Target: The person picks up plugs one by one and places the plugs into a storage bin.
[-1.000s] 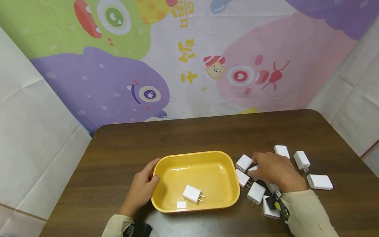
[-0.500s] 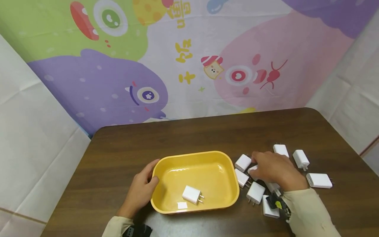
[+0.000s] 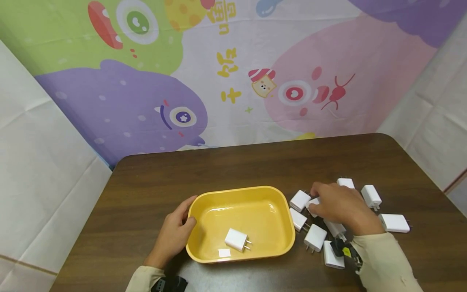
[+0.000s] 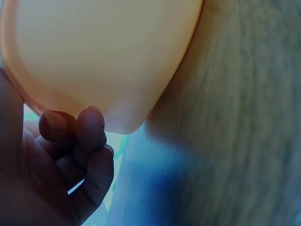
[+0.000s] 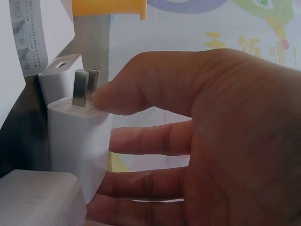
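A yellow plastic tray (image 3: 204, 196) lies on the table, with one white charger plug (image 3: 236, 239) and a small white label-like patch (image 3: 224, 252) in it. My left hand (image 3: 175, 231) grips its left rim; the left wrist view shows curled fingertips (image 4: 91, 122) at the tray's edge (image 4: 129, 127). Right of the tray, my right hand (image 3: 341, 205) pinches another white charger plug (image 3: 313, 206). In the right wrist view the thumb (image 5: 124, 96) is at this charger's (image 5: 77, 146) prong end, and the other fingers reach behind it.
Several more white charger plugs lie around the right hand, among them one by the tray's corner (image 3: 300, 200), one nearer me (image 3: 315, 237) and one at the far right (image 3: 395, 223). A cartoon-printed cloth (image 3: 233, 121) hangs behind the table (image 3: 164, 174).
My right hand has shifted slightly up and to the right, and more of the charger at its fingertips shows. The left hand keeps its hold on the tray.
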`<state>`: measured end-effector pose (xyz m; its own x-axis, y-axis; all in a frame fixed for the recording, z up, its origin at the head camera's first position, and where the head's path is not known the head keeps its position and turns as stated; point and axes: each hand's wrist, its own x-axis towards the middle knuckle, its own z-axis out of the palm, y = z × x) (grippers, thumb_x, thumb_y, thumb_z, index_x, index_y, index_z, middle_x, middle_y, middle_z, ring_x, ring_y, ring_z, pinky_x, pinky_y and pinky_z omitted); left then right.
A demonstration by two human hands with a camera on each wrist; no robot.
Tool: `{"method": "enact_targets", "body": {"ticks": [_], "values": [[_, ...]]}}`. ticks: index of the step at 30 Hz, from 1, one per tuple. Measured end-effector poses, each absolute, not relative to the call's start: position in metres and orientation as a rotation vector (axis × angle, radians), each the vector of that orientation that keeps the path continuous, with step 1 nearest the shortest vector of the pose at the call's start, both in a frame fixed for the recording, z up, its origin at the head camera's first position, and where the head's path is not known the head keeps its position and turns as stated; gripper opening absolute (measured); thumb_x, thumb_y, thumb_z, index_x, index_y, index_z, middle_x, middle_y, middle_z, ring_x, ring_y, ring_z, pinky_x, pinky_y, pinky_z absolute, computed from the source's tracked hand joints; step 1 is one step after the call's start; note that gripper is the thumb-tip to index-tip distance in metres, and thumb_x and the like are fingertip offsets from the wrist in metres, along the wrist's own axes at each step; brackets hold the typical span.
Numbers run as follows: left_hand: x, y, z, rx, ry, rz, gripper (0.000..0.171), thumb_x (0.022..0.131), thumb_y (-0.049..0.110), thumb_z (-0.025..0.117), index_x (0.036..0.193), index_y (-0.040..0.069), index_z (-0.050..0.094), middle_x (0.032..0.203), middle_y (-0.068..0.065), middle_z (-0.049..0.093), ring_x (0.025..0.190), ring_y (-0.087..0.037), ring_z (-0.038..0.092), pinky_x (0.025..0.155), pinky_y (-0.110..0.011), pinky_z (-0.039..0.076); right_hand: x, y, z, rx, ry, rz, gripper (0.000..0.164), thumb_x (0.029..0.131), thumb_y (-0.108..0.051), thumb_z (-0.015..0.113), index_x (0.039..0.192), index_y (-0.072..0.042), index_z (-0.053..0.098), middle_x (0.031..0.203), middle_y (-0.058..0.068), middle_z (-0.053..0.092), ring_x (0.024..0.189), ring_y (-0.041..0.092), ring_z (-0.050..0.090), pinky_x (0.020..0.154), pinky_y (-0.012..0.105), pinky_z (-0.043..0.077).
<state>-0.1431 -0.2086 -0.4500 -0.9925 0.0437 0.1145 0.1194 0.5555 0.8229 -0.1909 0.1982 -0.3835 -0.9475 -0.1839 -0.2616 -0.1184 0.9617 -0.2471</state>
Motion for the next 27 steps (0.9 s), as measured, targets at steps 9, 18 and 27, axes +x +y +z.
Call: {"method": "enact_targets", "body": {"ticks": [9,18,27], "values": [[-0.144,-0.208,-0.449,-0.124,-2.705,-1.437,0.053,0.093,0.003,0.055,0.145,0.011,0.052,0.107,-0.011,0.072,0.075,-0.017,0.063,0.066,-0.027,0.053,-0.192,0.197,-0.384,-0.27,2.931,-0.354,0.044,0.084,-0.037,0.069,0.117,-0.009,0.067,0.103,0.008,0.07,0.073,0.021,0.057,0.06,0.041,0.046],[-0.143,-0.209,-0.451,-0.122,-2.699,-1.451,0.053,0.093,0.003,0.055,0.145,0.01,0.052,0.106,-0.012,0.072,0.075,-0.016,0.064,0.065,-0.027,0.053,-0.191,0.191,-0.383,-0.285,3.005,-0.463,0.042,0.084,-0.035,0.068,0.115,-0.007,0.067,0.106,0.012,0.068,0.08,0.024,0.058,0.066,0.046,0.051],[-0.143,-0.209,-0.451,-0.118,-2.707,-1.407,0.053,0.093,0.004,0.056,0.145,0.011,0.053,0.107,-0.01,0.072,0.076,-0.016,0.062,0.068,-0.027,0.052,-0.189,0.183,-0.384,-0.272,3.093,-0.469,0.043,0.087,-0.037,0.066,0.115,-0.005,0.065,0.104,0.014,0.065,0.077,0.026,0.059,0.067,0.049,0.052]]}}
